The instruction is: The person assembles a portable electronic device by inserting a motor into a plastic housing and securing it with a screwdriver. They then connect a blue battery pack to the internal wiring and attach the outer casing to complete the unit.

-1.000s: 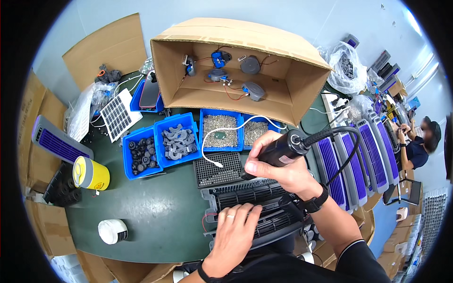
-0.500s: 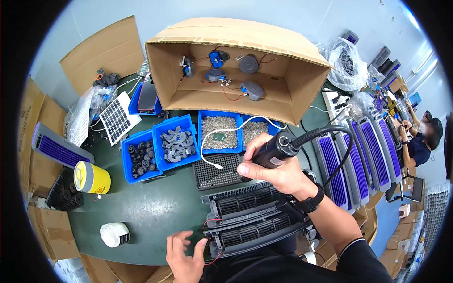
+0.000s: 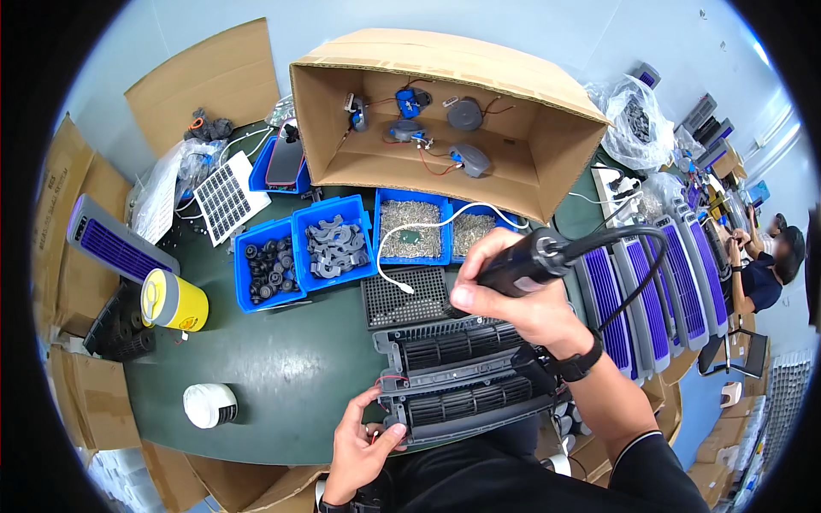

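Pale walls stand behind the green table, where an open cardboard box faces me above blue bins of small metal fasteners. Two dark grey fan housings, each with a slatted roller showing, lie side by side at the table's near edge, just before a perforated black tray. With my left hand I hold the nearer housing by its left end, thumb at the near corner and fingers curled beside the red wire. My right hand is wrapped around a black corded electric screwdriver, tilted above the farther housing; I cannot make out its tip. I take this as steadying and lining up, between turns of the driver. Driving a screw would call for a motionless housing, the wire clear, and the screwdriver brought upright.
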A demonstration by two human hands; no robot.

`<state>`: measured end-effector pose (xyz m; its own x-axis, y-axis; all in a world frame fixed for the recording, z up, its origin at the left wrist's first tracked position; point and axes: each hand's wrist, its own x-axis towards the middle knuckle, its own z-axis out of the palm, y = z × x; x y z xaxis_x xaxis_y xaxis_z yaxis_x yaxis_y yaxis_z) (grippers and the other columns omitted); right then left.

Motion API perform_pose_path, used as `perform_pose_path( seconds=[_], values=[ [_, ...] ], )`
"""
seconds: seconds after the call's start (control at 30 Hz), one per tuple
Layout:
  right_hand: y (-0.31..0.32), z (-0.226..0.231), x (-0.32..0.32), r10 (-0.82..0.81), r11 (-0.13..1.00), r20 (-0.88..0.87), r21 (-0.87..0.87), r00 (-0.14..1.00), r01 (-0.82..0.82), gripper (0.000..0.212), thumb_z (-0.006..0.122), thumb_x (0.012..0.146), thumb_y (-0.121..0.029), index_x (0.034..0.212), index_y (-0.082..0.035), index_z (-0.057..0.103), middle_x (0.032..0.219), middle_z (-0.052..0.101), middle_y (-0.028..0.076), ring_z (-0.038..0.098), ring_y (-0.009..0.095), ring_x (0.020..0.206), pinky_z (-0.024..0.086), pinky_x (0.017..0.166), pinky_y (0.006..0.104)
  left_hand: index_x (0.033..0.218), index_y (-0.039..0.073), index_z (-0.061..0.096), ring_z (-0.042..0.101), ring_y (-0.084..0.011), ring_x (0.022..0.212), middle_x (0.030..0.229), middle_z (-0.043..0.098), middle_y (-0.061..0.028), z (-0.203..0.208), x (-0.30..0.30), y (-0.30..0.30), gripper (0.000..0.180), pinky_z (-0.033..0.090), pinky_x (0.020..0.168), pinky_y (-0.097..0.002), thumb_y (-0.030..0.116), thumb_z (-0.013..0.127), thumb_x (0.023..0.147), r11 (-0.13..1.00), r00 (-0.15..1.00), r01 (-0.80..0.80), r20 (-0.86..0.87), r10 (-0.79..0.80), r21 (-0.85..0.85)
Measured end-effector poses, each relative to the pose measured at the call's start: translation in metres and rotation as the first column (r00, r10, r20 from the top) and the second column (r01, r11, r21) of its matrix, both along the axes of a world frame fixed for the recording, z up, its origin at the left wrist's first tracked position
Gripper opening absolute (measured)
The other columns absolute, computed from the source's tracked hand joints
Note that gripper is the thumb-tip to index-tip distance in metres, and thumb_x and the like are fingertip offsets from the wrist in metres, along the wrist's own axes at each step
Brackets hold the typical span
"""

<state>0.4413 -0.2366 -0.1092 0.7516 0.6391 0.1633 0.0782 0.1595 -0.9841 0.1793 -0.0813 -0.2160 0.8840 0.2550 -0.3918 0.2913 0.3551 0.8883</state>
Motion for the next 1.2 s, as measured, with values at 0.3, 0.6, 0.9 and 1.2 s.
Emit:
perform_pose_path(
  seconds=[0.3,0.6,0.9,1.2],
  values=[
    [-0.015,0.053,-0.041,0.141,0.974,-0.023,0.183,0.99,-0.134,0.029,0.088,0.084,0.001,0.1,-0.004,0.064,0.094,0.069,0.008,0.067,0.014,0.087,0.055,0.08,0.0303,0.141,-0.009,0.05,0.073,-0.0151,0.083,0.12,0.061,-0.0164,0.0,0.019,-0.027,0.058,0.065,0.06,-0.0277,0.004,0.08,0.093,0.994,0.993,-0.112,-0.035,0.112,-0.001],
    [-0.008,0.047,-0.072,0.239,0.967,-0.101,-0.064,0.966,-0.246,0.033,0.089,0.077,0.004,0.096,-0.004,0.063,0.086,0.07,0.011,0.067,0.024,0.082,0.055,0.083,0.0433,0.136,-0.011,0.053,0.07,-0.0105,0.071,0.113,0.064,-0.0151,0.002,0.028,-0.029,0.056,0.061,0.054,-0.0255,0.008,0.083,0.092,0.992,0.992,-0.125,-0.032,0.126,0.037],
    [-0.004,0.041,-0.081,0.207,0.968,-0.221,-0.094,0.953,-0.232,0.033,0.091,0.077,0.0,0.095,-0.004,0.064,0.084,0.069,0.011,0.068,0.024,0.082,0.056,0.084,0.0444,0.134,-0.01,0.055,0.069,-0.0086,0.069,0.111,0.067,-0.0133,-0.002,0.025,-0.031,0.054,0.058,0.052,-0.0239,0.008,0.083,0.092,0.99,0.991,-0.134,-0.007,0.135,0.032],
    [-0.001,0.029,-0.079,0.203,0.963,-0.268,-0.118,0.942,-0.242,0.031,0.09,0.079,0.0,0.095,-0.004,0.063,0.085,0.068,0.01,0.068,0.025,0.084,0.056,0.084,0.0429,0.135,-0.011,0.055,0.068,-0.0075,0.069,0.112,0.068,-0.0137,-0.007,0.024,-0.03,0.056,0.057,0.053,-0.0229,0.01,0.084,0.092,0.991,0.992,-0.127,0.014,0.126,0.033]
  ],
)
